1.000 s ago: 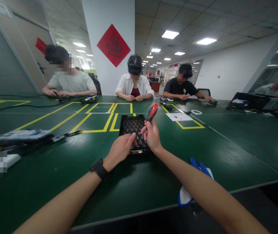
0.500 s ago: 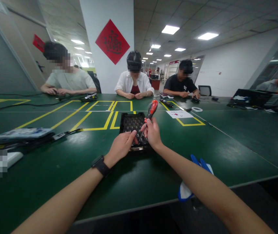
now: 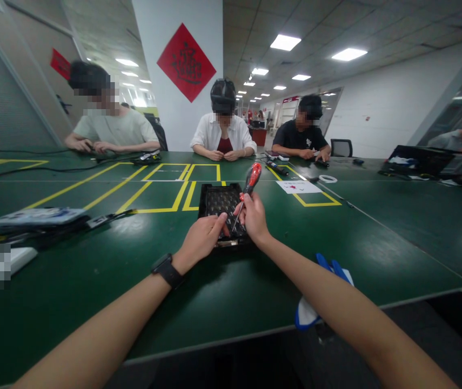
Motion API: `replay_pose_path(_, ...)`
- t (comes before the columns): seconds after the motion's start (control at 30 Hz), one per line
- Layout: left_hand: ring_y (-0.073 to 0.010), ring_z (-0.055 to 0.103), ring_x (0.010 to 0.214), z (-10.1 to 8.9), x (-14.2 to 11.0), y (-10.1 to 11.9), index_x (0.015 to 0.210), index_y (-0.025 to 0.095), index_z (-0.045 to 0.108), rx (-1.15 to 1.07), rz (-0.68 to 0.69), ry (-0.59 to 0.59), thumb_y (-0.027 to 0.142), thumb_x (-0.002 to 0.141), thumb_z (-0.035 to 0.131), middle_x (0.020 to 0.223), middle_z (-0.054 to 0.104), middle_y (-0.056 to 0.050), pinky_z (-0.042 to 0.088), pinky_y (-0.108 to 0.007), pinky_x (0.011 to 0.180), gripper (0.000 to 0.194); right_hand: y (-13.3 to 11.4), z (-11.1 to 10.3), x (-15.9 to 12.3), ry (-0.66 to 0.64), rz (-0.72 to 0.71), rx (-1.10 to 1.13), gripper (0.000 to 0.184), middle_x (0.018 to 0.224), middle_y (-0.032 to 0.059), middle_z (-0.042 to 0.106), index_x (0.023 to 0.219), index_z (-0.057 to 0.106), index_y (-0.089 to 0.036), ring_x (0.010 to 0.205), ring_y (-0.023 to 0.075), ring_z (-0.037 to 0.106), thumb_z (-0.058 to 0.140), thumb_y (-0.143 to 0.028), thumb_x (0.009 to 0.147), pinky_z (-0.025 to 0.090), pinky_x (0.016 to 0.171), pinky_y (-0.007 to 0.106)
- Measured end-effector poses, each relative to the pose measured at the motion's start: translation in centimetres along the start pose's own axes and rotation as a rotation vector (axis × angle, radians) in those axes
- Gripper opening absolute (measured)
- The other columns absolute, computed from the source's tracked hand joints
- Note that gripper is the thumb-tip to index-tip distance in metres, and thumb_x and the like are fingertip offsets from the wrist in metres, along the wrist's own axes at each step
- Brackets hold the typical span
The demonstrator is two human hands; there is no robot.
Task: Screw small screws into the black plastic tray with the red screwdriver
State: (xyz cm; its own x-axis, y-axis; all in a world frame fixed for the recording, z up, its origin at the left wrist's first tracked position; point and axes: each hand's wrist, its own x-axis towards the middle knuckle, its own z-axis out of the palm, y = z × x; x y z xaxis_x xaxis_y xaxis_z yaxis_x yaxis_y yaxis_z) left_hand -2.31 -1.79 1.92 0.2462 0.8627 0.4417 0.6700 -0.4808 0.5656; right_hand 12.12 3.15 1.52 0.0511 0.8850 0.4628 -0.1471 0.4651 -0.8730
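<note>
Green table: blue-white glove at near edge, right forearm above; surface spreads left and right. Black tray between hands — left hand curled, grip unclear; right hand pinches screwdriver over tray — yellow tape farther.

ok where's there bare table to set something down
Bare table shows between the tray and the near edge, right of the glove, and between the watch and cables. It's crowded at the tray, where left hand, right hand and screwdriver bunch together, and around the cables.
</note>
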Motion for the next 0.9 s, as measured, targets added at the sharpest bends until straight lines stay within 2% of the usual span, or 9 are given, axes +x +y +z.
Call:
replay_pose_path(0.47,-0.0139,0.053,0.06,0.1,-0.1,-0.2,0.067,0.017,0.067,-0.002,-0.004,-0.018,0.049,0.092,0.02,0.061,0.06,-0.003,0.036,-0.024,0.06,0.062,0.2,-0.2,0.2,0.069,0.006,0.022,0.028,0.052,-0.0064,0.054,0.092,0.045,-0.019,0.031,0.0045,0.037,0.038,-0.046,0.088,0.026,0.032,0.015)
replay_pose_path(0.63,-0.0141,0.053,0.06,0.2,0.4,-0.6,0.065,0.017,0.063,-0.025,-0.038,0.02,0.05,0.091,0.021,0.062,0.06,-0.003,0.036,-0.025,0.059,0.06,0.2,-0.3,0.3,0.068,0.014,0.038,0.029,0.052,-0.0064,0.054,0.092,0.045,-0.019,0.032,0.0044,0.037,0.039,-0.047,0.087,0.025,0.032,0.015)
replay_pose_path(0.7,-0.0142,0.053,0.059,0.3,0.9,-0.4,0.069,0.017,0.063,0.001,-0.035,-0.001,0.053,0.088,0.031,0.064,0.061,-0.002,0.035,-0.025,0.056,0.051,0.1,-0.3,0.2,0.066,0.006,0.045,0.029,0.052,-0.0065,0.053,0.091,0.044,-0.019,0.032,0.0045,0.036,0.038,-0.047,0.088,0.025,0.033,0.016)
replay_pose_path(0.8,-0.0138,0.052,0.057,0.6,1.8,0.6,0.076,0.018,0.062,0.088,0.012,-0.065,0.049,0.073,0.059,0.067,0.062,-0.001,0.032,-0.024,0.053,0.031,-0.3,-0.2,0.1,0.052,-0.014,0.068,0.029,0.053,-0.0065,0.053,0.091,0.044,-0.019,0.033,0.0045,0.035,0.037,-0.047,0.088,0.025,0.034,0.016)
replay_pose_path(0.9,-0.0155,0.054,0.061,1.4,2.4,1.7,0.071,0.019,0.061,0.24,0.042,0.034,0.036,0.071,0.066,0.068,0.063,-0.002,0.031,-0.025,0.054,0.018,-0.9,-0.2,-0.1,0.077,-0.065,0.06,0.027,0.055,-0.0065,0.052,0.092,0.044,-0.02,0.036,0.0045,0.036,0.04,-0.047,0.087,0.027,0.036,0.016)
